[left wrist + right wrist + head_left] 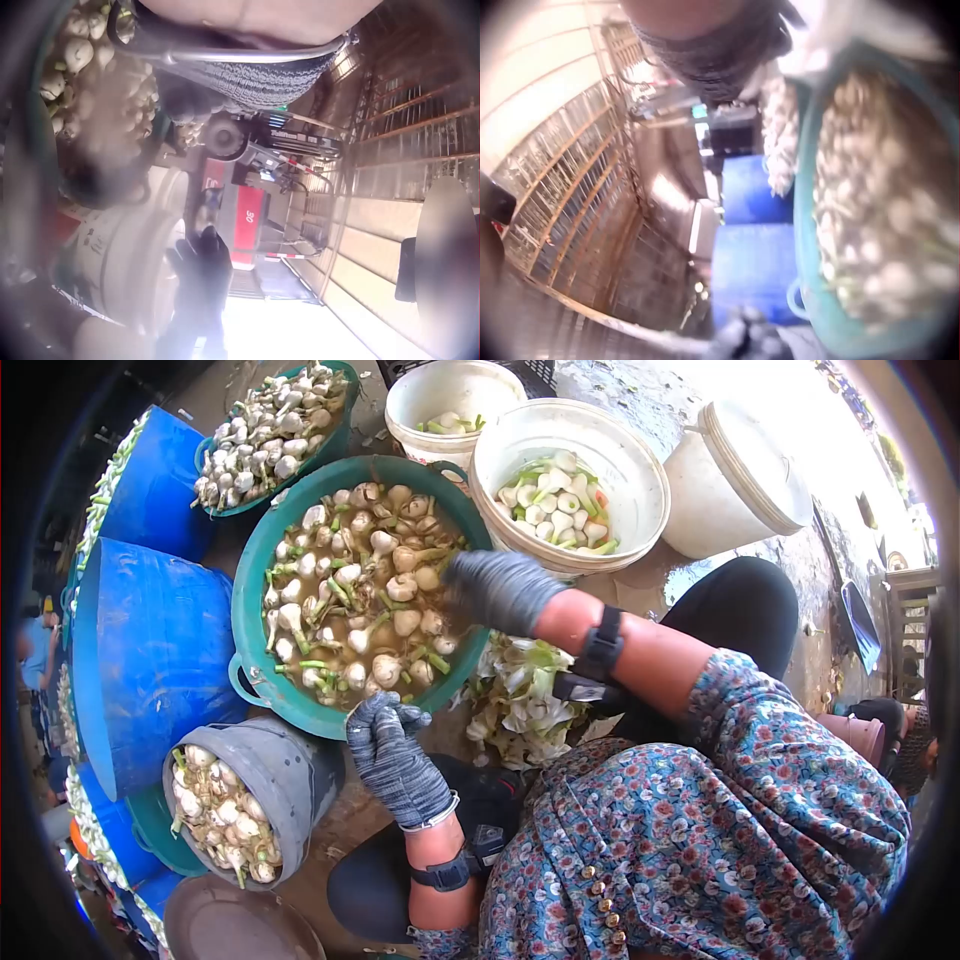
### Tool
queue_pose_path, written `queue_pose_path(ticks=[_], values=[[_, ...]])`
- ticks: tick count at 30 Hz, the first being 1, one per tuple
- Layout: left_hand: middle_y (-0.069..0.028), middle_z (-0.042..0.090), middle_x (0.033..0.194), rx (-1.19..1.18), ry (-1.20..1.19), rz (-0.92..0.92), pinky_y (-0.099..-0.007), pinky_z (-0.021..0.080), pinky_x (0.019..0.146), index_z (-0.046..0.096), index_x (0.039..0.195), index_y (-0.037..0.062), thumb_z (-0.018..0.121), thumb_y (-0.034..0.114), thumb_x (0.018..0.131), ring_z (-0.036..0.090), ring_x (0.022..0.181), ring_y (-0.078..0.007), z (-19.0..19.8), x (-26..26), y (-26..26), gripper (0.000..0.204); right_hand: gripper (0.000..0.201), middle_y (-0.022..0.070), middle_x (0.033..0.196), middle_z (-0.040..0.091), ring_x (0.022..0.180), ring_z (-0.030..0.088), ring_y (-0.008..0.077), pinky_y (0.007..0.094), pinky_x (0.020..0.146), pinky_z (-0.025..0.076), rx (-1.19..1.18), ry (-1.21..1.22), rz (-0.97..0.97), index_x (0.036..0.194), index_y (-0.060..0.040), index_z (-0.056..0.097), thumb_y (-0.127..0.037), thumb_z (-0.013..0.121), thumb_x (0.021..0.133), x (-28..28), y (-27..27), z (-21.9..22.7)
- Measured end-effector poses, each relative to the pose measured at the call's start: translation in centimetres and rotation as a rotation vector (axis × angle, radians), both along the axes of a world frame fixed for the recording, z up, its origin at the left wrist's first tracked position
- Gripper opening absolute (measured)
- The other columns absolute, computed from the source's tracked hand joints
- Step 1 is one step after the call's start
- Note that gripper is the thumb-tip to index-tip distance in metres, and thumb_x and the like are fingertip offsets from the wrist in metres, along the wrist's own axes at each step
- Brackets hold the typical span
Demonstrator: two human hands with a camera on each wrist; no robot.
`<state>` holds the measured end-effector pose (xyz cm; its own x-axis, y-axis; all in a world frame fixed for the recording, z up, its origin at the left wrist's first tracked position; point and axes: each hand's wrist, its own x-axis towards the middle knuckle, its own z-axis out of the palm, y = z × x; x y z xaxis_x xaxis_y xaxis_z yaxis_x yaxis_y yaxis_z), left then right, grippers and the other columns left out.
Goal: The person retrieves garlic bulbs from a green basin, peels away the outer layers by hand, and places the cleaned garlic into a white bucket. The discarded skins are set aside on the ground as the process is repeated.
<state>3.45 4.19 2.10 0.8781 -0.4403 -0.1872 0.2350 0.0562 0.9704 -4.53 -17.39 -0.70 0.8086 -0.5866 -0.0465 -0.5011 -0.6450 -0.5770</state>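
A wide green tub [243,585] holds garlic bulbs [386,670] in murky brown water, many with short green stems. My left hand [390,760], in a grey knit glove, is at the tub's near rim with its fingers bent; I cannot tell whether something is between them. Over the tub's right rim is my right hand [505,592], similarly gloved and blurred, its fingertips hidden. Beyond it stands a white bucket [635,485] with peeled garlic [565,500] in water. Stripped garlic skins [520,705] lie heaped below the right hand.
Another white bucket [450,390] with some garlic stands behind, and a lidded white bucket [715,495] at right. A tilted grey bucket [315,770] of garlic is at near left. Blue barrels [155,650] line the left side, beside a smaller green basin [345,422] piled with bulbs.
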Motion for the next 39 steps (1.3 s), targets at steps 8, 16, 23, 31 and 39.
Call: queue_pose_path(ticks=[8, 16, 23, 31, 39], values=[[-0.0079, 0.063, 0.087, 0.035, 0.071, 0.002, -0.0285, 0.053, 0.066, 0.058, 0.104, 0.0015, 0.048, 0.004, 0.094, 0.059, 0.069, -0.0142, -0.6, 1.1, 0.3, 0.014, 0.053, 0.0173, 0.118, 0.065, 0.115, 0.058, 0.0369, 0.059, 0.099, 0.039, -0.135, 0.644, 0.393, 0.114, -0.0092, 0.069, -0.048, 0.055, 0.081, 6.0, 3.7, -12.2], [-0.0061, 0.062, 0.087, 0.037, 0.106, -0.046, -0.0272, 0.053, 0.058, 0.059, 0.104, 0.003, 0.052, 0.003, 0.092, 0.059, 0.066, -0.0121, -1.6, 0.3, -0.9, 0.014, 0.054, 0.0199, 0.112, 0.066, 0.102, 0.064, 0.0362, 0.0433, 0.09, 0.049, 0.226, 0.508, 0.184, 0.114, -0.0049, 0.066, -0.046, 0.058, 0.08, 7.4, 4.9, -12.4], [-0.006, 0.059, 0.098, 0.141, 0.233, 0.078, -0.0306, 0.053, 0.069, 0.05, 0.125, 0.0085, 0.057, 0.009, 0.093, 0.059, 0.077, -0.0136, -4.6, 1.7, 0.0, 0.032, 0.054, 0.0208, 0.107, 0.065, 0.098, 0.065, 0.0364, 0.0437, 0.085, 0.051, 0.334, 0.041, 0.054, 0.113, -0.0031, 0.056, -0.036, 0.072, 0.074, 3.7, 5.2, -5.8], [-0.0098, 0.058, 0.119, -0.007, 0.449, -0.357, -0.0352, 0.054, 0.082, 0.051, 0.129, 0.0043, 0.057, 0.012, 0.095, 0.059, 0.101, -0.0193, -2.7, -1.2, -2.0, 0.035, 0.042, 0.0198, 0.1, 0.061, 0.095, 0.06, 0.0396, 0.0441, 0.084, 0.05, 0.084, -0.423, 0.21, 0.113, -0.0044, 0.057, -0.022, 0.074, 0.079, -4.1, 6.2, 2.3], [-0.0099, 0.055, 0.114, -0.154, 0.332, -0.292, -0.0344, 0.052, 0.089, 0.049, 0.115, 0.0042, 0.061, -0.001, 0.088, 0.057, 0.105, -0.021, -1.7, -3.6, -3.2, 0.03, 0.03, 0.016, 0.096, 0.067, 0.089, 0.066, 0.0317, 0.0392, 0.081, 0.053, 0.423, -0.592, -0.156, 0.107, -0.0033, 0.061, -0.021, 0.07, 0.084, -8.0, 6.7, 3.3]])
